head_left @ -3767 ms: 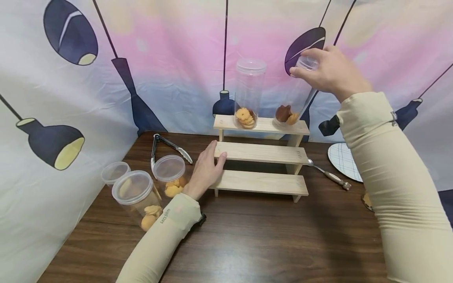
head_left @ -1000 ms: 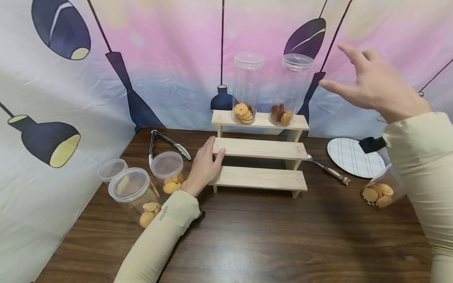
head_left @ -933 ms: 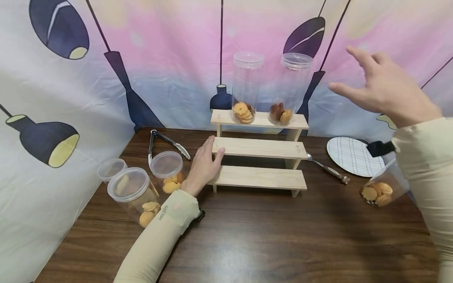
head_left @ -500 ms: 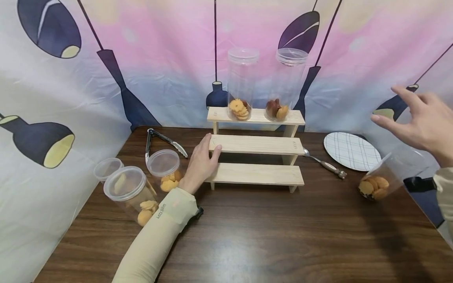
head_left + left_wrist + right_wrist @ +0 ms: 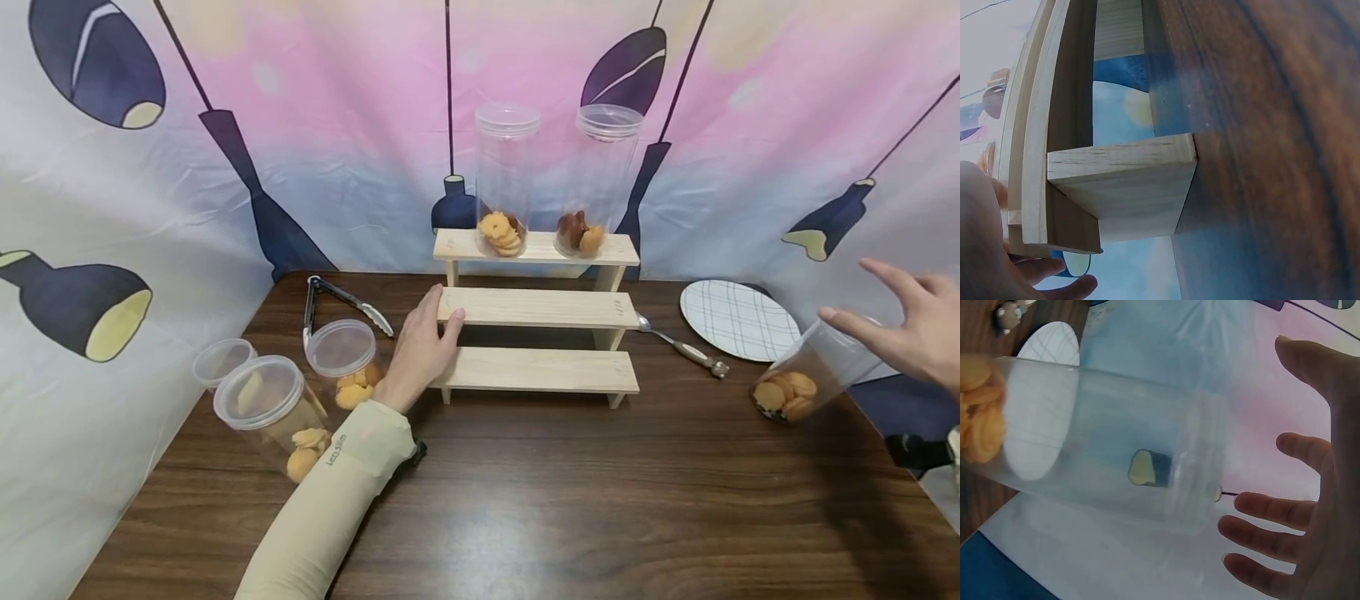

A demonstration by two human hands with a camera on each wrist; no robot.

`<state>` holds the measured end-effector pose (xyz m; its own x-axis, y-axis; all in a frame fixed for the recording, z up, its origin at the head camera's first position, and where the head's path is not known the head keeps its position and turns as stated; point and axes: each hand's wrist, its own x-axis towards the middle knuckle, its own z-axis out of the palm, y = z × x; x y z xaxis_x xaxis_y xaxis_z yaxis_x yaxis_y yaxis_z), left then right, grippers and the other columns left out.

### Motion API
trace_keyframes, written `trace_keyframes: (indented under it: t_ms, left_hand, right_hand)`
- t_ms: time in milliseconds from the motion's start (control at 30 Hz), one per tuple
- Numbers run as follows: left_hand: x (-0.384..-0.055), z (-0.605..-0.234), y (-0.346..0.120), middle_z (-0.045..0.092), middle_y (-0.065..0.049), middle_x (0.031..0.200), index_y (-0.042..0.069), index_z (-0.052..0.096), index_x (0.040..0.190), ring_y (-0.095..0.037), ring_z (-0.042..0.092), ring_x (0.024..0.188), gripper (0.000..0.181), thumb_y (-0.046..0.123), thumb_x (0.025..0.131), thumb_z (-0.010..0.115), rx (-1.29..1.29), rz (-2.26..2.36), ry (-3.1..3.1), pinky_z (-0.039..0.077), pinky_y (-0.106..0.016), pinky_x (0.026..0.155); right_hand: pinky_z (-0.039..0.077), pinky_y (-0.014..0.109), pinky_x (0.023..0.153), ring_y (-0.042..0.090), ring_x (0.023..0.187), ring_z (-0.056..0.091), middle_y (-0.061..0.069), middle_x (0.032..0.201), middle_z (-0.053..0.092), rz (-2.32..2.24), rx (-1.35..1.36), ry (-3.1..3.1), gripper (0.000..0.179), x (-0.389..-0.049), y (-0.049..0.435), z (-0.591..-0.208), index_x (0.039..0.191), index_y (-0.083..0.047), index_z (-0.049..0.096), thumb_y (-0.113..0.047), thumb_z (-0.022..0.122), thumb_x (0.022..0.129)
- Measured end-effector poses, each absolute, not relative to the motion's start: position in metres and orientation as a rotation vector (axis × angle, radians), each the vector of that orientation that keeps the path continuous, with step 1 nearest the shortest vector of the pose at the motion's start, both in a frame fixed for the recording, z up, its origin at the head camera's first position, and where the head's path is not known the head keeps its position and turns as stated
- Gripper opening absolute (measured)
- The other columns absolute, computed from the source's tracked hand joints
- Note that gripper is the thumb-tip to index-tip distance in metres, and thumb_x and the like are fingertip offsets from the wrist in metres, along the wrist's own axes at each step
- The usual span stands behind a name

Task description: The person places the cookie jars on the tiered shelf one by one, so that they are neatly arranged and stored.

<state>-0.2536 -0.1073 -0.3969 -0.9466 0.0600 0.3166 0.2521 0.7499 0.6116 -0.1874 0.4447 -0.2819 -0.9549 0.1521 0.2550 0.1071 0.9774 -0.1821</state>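
Note:
My left hand point(image 5: 420, 350) holds the left end of the three-step wooden stand point(image 5: 536, 307), its thumb over the middle step. Seen from the left wrist, fingers point(image 5: 1038, 270) of that hand come round the board's end. My right hand point(image 5: 915, 329) is at the right edge with fingers spread. Just beyond those fingers is the lidded end of a tall clear jar point(image 5: 813, 367) holding round cookies point(image 5: 982, 415); a gap shows between them in the right wrist view. On the top step stand two tall lidded jars, one with yellow cookies point(image 5: 501, 233), one with brown and yellow cookies point(image 5: 580, 233).
Several lidded jars, among them a wide jar point(image 5: 262, 408) and a short jar point(image 5: 345, 362), stand left of the stand. Tongs point(image 5: 348, 296) lie behind them. On the right are a spoon point(image 5: 693, 354) and a checked plate point(image 5: 738, 321). A printed cloth point(image 5: 360, 150) hangs behind.
My right hand has let go of the jar on the top step's right side and moved right and down toward the cookie jar. That top jar now stands upright. The left hand stays on the stand.

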Motion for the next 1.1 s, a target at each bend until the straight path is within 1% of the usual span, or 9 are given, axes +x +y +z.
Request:
trace_keyframes:
  t_ms: [67,233,433,600,833,1100]
  left_hand:
    - [-0.254,-0.397,-0.107,0.028,-0.013,0.162,0.008,0.026,0.158,-0.038,0.032,0.145,0.069,0.050,0.104,0.038,-0.242,-0.988,-2.674,0.025,-0.048,0.120]
    - [-0.254,-0.398,-0.108,0.029,-0.013,0.162,0.008,0.026,0.158,-0.037,0.033,0.145,0.068,0.049,0.105,0.037,-0.240,-0.989,-2.669,0.025,-0.047,0.120]
    - [-0.254,-0.398,-0.108,0.031,-0.014,0.161,0.005,0.028,0.157,-0.038,0.033,0.144,0.067,0.047,0.105,0.039,-0.250,-0.999,-2.656,0.026,-0.048,0.119]
    - [-0.254,-0.398,-0.108,0.030,-0.014,0.161,0.007,0.027,0.157,-0.038,0.033,0.144,0.068,0.048,0.105,0.038,-0.250,-0.999,-2.665,0.025,-0.048,0.119]
    - [-0.254,-0.397,-0.108,0.028,-0.013,0.162,0.009,0.025,0.158,-0.037,0.032,0.145,0.069,0.051,0.104,0.037,-0.251,-0.992,-2.674,0.024,-0.048,0.120]
    - [-0.254,-0.398,-0.109,0.029,-0.013,0.162,0.008,0.026,0.158,-0.037,0.033,0.145,0.069,0.050,0.105,0.037,-0.263,-0.991,-2.665,0.025,-0.047,0.120]
  right_hand:
    - [0.020,0.079,0.100,0.064,0.135,0.018,0.047,0.148,0.014,0.257,-0.187,-2.864,0.091,-0.186,0.448,-0.286,0.160,-0.010,0.010,-0.059,0.050,0.095]
    - [0.022,0.079,0.097,0.066,0.130,0.022,0.048,0.146,0.016,0.242,-0.178,-2.887,0.092,-0.187,0.449,-0.293,0.160,-0.010,0.009,-0.059,0.052,0.095]
    - [0.023,0.080,0.096,0.067,0.127,0.024,0.050,0.142,0.020,0.217,-0.168,-2.898,0.093,-0.186,0.445,-0.296,0.159,-0.006,0.010,-0.061,0.049,0.095]
    - [0.024,0.080,0.096,0.066,0.127,0.024,0.050,0.141,0.021,0.225,-0.162,-2.891,0.093,-0.185,0.444,-0.298,0.159,-0.005,0.012,-0.061,0.049,0.095]
    - [0.028,0.078,0.091,0.066,0.120,0.029,0.050,0.132,0.028,0.254,-0.141,-2.879,0.091,-0.187,0.450,-0.304,0.158,-0.004,0.014,-0.056,0.054,0.095]
    - [0.028,0.079,0.093,0.067,0.121,0.028,0.051,0.135,0.027,0.232,-0.159,-2.885,0.091,-0.188,0.454,-0.308,0.157,-0.002,0.016,-0.057,0.052,0.095]
